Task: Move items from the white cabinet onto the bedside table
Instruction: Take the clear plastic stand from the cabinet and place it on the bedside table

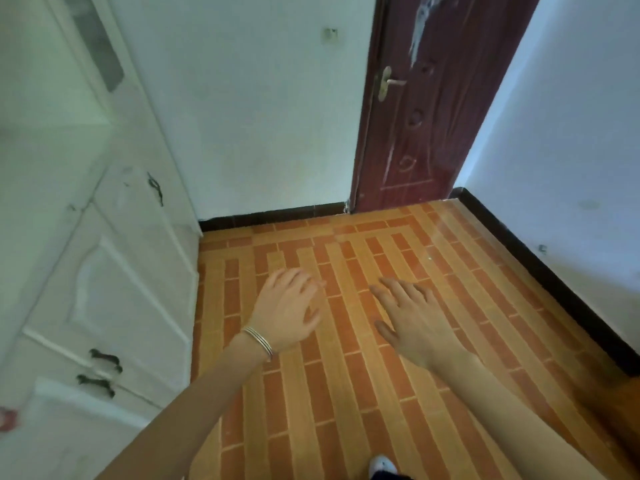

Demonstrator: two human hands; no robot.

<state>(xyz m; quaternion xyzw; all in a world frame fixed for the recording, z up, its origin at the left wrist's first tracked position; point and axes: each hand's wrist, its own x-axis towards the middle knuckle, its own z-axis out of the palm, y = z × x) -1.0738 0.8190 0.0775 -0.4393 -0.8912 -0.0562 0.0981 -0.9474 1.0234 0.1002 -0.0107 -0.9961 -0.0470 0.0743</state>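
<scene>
Hovering splayed and empty over floor point(381, 244), left grip point(290, 308), right grip point(414, 323), white cabinet point(114, 289) left of both

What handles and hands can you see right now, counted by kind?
Dark cabinet handles: 3 (one upper, two lower)
Door handle: 1
Hands, both empty with fingers spread: 2 (left hand, right hand)
Total: 6
</scene>
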